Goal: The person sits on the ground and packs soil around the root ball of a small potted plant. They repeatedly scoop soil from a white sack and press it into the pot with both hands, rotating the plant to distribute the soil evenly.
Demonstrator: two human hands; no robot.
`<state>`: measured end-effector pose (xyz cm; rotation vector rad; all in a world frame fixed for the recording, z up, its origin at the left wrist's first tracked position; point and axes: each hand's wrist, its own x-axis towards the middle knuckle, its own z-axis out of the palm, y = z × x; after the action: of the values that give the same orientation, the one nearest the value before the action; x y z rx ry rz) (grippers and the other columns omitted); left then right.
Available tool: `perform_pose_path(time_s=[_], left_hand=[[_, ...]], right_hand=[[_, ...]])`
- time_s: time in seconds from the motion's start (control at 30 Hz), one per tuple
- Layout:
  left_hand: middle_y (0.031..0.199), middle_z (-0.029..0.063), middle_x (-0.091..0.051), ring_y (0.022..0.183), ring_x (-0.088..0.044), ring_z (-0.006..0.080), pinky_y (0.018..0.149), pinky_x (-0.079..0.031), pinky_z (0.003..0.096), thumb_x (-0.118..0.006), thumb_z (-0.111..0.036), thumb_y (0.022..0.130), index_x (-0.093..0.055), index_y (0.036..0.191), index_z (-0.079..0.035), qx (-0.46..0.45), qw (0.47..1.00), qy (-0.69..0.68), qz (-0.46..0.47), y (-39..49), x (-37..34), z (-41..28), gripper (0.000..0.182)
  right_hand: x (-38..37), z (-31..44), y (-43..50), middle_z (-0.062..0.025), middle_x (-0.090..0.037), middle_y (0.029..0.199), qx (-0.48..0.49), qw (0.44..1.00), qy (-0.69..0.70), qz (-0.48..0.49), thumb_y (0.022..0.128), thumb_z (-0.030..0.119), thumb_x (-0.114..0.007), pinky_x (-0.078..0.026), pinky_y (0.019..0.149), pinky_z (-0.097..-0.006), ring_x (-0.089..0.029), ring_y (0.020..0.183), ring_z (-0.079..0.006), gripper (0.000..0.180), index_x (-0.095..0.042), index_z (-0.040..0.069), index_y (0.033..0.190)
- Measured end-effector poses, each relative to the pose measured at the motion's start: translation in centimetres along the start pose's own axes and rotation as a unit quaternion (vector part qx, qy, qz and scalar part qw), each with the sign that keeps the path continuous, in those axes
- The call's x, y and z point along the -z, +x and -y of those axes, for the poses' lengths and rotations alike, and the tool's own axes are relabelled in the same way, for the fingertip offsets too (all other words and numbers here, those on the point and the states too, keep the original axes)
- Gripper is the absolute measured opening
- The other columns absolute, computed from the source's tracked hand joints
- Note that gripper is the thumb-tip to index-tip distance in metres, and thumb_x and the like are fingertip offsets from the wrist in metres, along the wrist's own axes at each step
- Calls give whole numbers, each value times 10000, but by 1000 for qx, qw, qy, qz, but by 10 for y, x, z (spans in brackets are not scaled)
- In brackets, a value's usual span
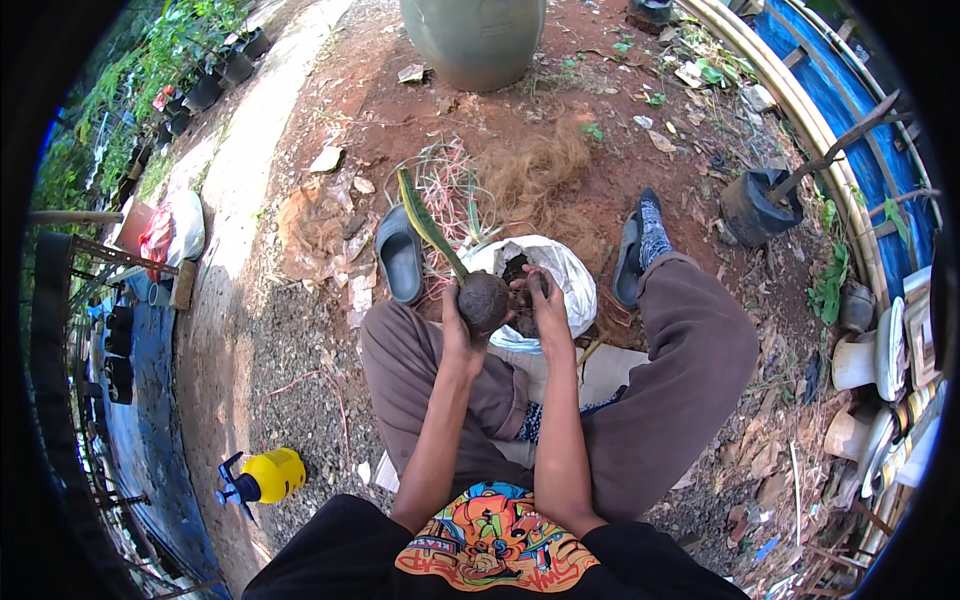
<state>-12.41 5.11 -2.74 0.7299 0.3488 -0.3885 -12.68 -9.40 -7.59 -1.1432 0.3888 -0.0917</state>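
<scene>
My left hand (459, 330) holds a round, dark ball of soil (484, 301) from its left side and from below. One long green snake plant leaf (429, 223) with yellowish edges rises from the ball and leans up to the left. Just right of the ball, my right hand (547, 298) is over the open white plastic sack (579, 289), its fingers bent and soiled. Whether those fingers hold some soil cannot be made out. Dark soil (514, 267) shows inside the sack, partly hidden by my hands and the ball.
Pink and white raffia strings (442, 180) lie beyond the sack, beside loose brown fibre (544, 169). Grey sandals (400, 255) flank the sack. A large greenish pot (476, 37) stands ahead. A yellow pump sprayer (274, 475) lies at left; a black planter bag (757, 206) is at right.
</scene>
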Motion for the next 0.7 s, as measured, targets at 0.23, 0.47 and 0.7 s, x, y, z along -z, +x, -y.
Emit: perform_pose_path(time_s=[0.23, 0.47, 0.7], left_hand=[[1141, 131, -682, 1014, -694, 289, 829, -582, 443, -374, -575, 997, -539, 1296, -83, 10, 1000, 1, 27, -1, -6, 3, 598], [1157, 127, -677, 1025, -689, 294, 831, -579, 437, -367, -592, 995, -524, 1315, -92, 10, 999, 11, 36, 0, -7, 5, 614], [1156, 127, -676, 1017, -690, 289, 833, -583, 427, -360, -584, 997, -520, 1314, -93, 11, 999, 14, 38, 1, -3, 5, 605]], right_hand=[[0, 5, -3, -8, -627, 829, -15, 999, -45, 10, 971, 391, -631, -464, 622, -236, -572, 706, -82, 347, -634, 51, 1038], [-4, 8, -5, -18, -621, 802, -58, 991, 118, -21, 1022, 418, -529, -452, 606, -243, -566, 668, -93, 374, -610, 57, 973], [1, -5, 3, -16, -600, 784, 5, 999, -34, -12, 1049, 430, -452, -459, 610, -259, -569, 680, -103, 389, -589, 68, 1008]])
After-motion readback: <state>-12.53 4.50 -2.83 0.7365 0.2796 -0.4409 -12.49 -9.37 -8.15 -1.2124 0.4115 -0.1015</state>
